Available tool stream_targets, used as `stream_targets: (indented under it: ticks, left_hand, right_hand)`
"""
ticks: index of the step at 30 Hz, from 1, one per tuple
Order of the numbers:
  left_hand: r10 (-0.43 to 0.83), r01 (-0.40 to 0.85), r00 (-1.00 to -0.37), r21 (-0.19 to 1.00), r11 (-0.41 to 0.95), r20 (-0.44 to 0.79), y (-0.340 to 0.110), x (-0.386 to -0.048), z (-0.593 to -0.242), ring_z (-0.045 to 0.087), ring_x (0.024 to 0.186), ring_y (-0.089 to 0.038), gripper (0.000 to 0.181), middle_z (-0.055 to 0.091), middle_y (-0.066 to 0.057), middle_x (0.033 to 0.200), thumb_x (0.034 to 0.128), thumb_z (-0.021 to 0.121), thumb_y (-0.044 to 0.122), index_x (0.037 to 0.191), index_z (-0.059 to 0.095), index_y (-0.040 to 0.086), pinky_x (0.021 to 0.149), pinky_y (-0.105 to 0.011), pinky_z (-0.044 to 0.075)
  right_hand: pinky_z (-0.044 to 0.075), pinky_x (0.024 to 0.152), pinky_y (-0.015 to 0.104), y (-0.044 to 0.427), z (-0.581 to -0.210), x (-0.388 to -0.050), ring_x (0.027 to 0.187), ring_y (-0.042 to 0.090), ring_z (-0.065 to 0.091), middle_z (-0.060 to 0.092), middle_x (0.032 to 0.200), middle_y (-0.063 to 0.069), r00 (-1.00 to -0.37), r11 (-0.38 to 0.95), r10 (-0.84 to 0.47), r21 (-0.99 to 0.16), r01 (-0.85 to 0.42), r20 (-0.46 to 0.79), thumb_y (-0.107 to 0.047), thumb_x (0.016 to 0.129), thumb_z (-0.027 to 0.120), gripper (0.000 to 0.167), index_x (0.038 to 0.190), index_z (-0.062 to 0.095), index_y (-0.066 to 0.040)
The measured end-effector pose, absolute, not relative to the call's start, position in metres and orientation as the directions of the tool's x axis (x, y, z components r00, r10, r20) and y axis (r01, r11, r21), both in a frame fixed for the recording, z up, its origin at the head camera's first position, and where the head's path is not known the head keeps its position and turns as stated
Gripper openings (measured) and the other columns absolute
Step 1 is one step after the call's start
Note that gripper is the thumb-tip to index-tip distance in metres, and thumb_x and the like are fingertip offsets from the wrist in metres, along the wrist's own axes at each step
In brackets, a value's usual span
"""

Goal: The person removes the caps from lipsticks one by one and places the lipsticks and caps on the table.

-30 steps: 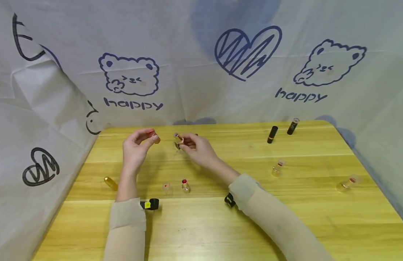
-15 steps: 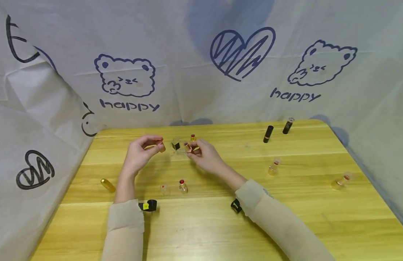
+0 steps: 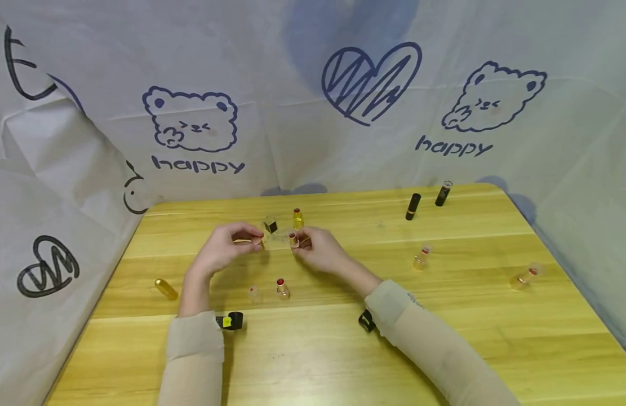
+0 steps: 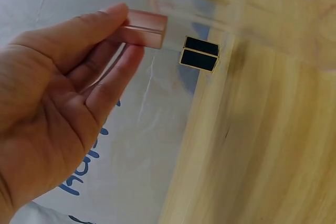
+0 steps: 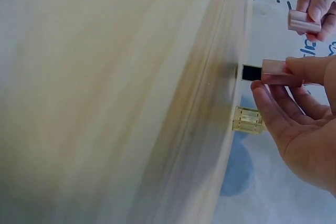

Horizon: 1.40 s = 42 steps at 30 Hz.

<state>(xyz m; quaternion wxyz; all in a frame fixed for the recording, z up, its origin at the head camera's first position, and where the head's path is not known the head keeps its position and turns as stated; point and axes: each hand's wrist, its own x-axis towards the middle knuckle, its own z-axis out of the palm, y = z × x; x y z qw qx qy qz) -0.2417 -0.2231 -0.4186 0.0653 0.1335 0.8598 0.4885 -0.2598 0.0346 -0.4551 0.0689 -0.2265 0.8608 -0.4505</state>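
Note:
My left hand [image 3: 225, 248] pinches a rose-gold cap [image 4: 148, 29] between thumb and fingers in the left wrist view. To its right, my right hand [image 3: 322, 250] holds a rose-gold lipstick tube [image 5: 278, 73] upright by thumb and fingertips; its dark red top [image 3: 292, 237] shows in the head view. The cap and tube are apart. Just behind the hands stand a clear cap with a black and gold square end [image 3: 270, 226] and a gold lipstick [image 3: 298, 218].
Nearer me stand an uncapped lipstick [image 3: 283, 290] and a clear cap [image 3: 254, 294]. A gold tube [image 3: 166, 289] lies at the left. Two black tubes [image 3: 413, 207] [image 3: 443, 194] are at the back right, with two clear-capped lipsticks [image 3: 421, 259] [image 3: 524, 278] nearer.
Both hands have come nearer me, and the left has moved right towards the right hand, each keeping its piece. The gold lipstick behind the right hand has come into full view.

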Motion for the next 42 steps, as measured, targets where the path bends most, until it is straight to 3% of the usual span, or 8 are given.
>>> stream_targets:
  ticks: [4,10,20,31,42]
  left_hand:
    - [0.318,0.161,-0.948,0.833,0.530,-0.020,-0.223,-0.242,-0.421,0.068,0.115,-0.031,0.026,0.073,-0.017,0.120,0.0946,0.075,0.006,0.120,0.072,-0.001,0.095,-0.035,0.058]
    - [0.345,0.136,-0.936,0.824,0.549,-0.076,-0.221,-0.243,-0.424,0.068,0.113,-0.033,0.027,0.071,-0.022,0.121,0.0931,0.073,-0.001,0.120,0.070,-0.005,0.090,-0.032,0.059]
    - [0.343,0.124,-0.933,0.796,0.593,-0.110,-0.217,-0.244,-0.427,0.068,0.108,-0.030,0.026,0.073,-0.020,0.115,0.0908,0.076,-0.002,0.116,0.071,-0.005,0.093,-0.042,0.058]
    - [0.334,0.123,-0.935,0.770,0.626,-0.122,-0.214,-0.247,-0.431,0.068,0.101,-0.025,0.024,0.074,-0.011,0.107,0.0886,0.081,0.001,0.111,0.073,-0.001,0.090,-0.039,0.057]
    - [0.337,0.105,-0.930,0.771,0.629,-0.148,-0.215,-0.246,-0.434,0.068,0.102,-0.025,0.024,0.073,-0.013,0.108,0.0886,0.079,-0.002,0.112,0.072,-0.002,0.092,-0.040,0.058]
  right_hand:
    - [0.059,0.089,0.027,0.035,-0.456,-0.261,0.099,0.020,0.070,0.073,0.106,0.010,-0.880,0.533,-0.469,-0.772,-0.347,0.072,-0.004,0.096,0.072,0.026,0.121,0.068,0.002]
    - [0.058,0.087,0.028,0.035,-0.456,-0.261,0.093,0.018,0.070,0.074,0.100,0.006,-0.876,0.578,-0.479,-0.733,-0.360,0.052,-0.008,0.094,0.076,0.019,0.111,0.072,-0.002]
    - [0.058,0.084,0.026,0.036,-0.453,-0.259,0.090,0.017,0.070,0.075,0.098,0.007,-0.873,0.604,-0.487,-0.715,-0.353,0.020,-0.008,0.093,0.078,0.023,0.114,0.073,-0.001]
    - [0.058,0.084,0.025,0.036,-0.453,-0.260,0.090,0.015,0.070,0.075,0.097,0.006,-0.871,0.612,-0.491,-0.707,-0.355,0.012,-0.009,0.093,0.079,0.022,0.113,0.073,-0.002]
    - [0.059,0.087,0.026,0.035,-0.454,-0.262,0.094,0.018,0.072,0.076,0.101,0.008,-0.863,0.600,-0.505,-0.713,-0.363,0.015,-0.008,0.092,0.079,0.024,0.113,0.073,0.001]
